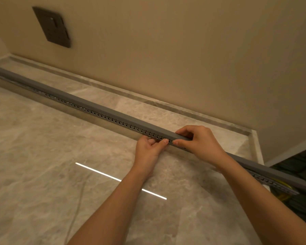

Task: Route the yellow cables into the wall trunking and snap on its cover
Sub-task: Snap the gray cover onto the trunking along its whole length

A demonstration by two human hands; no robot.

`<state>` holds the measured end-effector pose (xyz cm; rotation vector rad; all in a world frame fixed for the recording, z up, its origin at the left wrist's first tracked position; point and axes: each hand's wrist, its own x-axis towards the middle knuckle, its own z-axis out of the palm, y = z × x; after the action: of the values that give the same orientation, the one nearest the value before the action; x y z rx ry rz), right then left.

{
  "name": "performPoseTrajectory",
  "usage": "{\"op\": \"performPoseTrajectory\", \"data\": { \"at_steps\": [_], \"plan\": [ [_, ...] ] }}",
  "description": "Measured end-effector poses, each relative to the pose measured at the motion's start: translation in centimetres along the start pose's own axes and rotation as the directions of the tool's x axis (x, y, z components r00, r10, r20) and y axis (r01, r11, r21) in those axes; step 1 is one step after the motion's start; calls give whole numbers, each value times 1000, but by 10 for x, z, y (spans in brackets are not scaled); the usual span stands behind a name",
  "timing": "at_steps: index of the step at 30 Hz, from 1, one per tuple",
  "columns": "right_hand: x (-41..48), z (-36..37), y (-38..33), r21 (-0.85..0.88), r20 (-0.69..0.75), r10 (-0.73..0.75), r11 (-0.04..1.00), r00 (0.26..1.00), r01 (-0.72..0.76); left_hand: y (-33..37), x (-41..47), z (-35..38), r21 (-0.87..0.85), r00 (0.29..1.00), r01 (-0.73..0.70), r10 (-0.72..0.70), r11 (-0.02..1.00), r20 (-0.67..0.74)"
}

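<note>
A long grey slotted trunking [88, 110] lies on the marble floor, running from far left to near right. A flat grey cover [113, 110] sits along its top. My left hand [148, 151] pinches the slotted side wall from the near side, thumb and fingers on it. Right beside it, my right hand [198, 140] grips over the cover, fingers on top and thumb at the front edge. Yellow cables [283, 195] show only at the trunking's right end, where they spill out onto a dark floor area.
A beige wall [166, 50] stands behind, with a marble skirting [148, 101] at its foot. A dark socket plate [53, 27] is on the wall at upper left. A bright light streak [120, 180] reflects on the floor. The wall ends in a corner [260, 156] at right.
</note>
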<state>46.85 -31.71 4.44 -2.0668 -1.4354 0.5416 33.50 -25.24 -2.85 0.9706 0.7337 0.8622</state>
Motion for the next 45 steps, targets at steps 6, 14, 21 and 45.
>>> {"op": "performPoseTrajectory", "data": {
  "at_steps": [6,14,21,45],
  "plan": [
    [7,-5,-2,55,47,53,997,997,-56,0,-1,2,-70,1000,-10,9,998,-10],
    [3,-4,-5,30,13,51,998,999,-52,-3,-1,2,-75,1000,-14,13,997,-11],
    [-13,6,-7,-378,1,-117,919,993,108,-6,-1,1,-56,999,-26,24,998,-25],
    [-21,27,-14,-812,-148,-436,566,888,143,3,-3,5,-71,999,17,-19,997,-31]
  ]
}}
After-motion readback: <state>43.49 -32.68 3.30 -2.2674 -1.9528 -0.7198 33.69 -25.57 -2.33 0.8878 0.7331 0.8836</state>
